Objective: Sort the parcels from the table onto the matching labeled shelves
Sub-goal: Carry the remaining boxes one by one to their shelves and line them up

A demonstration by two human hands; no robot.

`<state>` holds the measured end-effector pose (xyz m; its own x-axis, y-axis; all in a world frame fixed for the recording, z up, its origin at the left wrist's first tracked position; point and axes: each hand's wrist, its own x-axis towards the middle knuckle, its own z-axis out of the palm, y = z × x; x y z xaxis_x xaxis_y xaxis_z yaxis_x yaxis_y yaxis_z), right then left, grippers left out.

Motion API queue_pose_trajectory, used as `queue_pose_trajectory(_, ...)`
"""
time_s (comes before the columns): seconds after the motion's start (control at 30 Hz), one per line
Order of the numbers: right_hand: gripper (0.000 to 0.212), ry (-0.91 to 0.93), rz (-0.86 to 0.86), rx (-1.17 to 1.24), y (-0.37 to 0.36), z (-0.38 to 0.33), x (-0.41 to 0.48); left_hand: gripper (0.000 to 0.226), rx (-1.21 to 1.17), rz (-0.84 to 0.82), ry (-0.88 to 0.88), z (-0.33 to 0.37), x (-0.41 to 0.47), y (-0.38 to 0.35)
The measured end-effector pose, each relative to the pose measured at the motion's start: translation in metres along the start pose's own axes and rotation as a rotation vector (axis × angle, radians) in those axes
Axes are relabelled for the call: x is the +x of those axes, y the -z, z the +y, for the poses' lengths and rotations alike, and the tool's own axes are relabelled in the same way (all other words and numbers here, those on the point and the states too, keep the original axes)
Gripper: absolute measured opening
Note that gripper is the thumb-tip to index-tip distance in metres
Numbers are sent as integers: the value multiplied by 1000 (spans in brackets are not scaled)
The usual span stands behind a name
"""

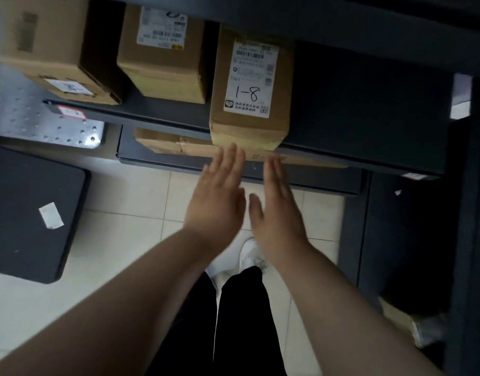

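Here, the scene:
Floor: pale tiles (130, 234), a dark table (30, 213) at the left.
Shelf: dark metal shelf (157, 118), a red-edged tag (70, 112) on its lip (unreadable).
Parcel: cardboard parcel (249, 88) at the shelf's front edge, label handwritten "1-8".
Neighbours: two more boxes (163, 52) to its left.
Left hand (220, 202): flat, fingers spread, empty, just below the parcel.
Right hand (277, 210): likewise flat and empty.

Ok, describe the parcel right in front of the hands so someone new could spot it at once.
Start at the dark metal shelf holding a row of three cardboard boxes. Take the rightmost box, the one jutting over the shelf's front edge just above the open left hand and right hand. Only this one has "1-8" handwritten on its white label.
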<state>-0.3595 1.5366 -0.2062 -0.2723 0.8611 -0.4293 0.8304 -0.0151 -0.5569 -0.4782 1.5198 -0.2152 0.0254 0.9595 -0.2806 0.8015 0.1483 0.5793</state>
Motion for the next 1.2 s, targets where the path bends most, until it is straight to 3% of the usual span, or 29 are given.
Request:
queue_pose_trajectory(0.43,62,57,-30,-464,29,12,66,62,514,-92,-14,-23,59,22)
queue_pose_trajectory(0.8,61,43,-86,-476,60,5,124,68,676,-178,-28,-20,124,45)
queue_pose_trajectory(1.2,58,-20,52,-304,42,-8,-16,60,550,-162,-149,-21,-7,52)
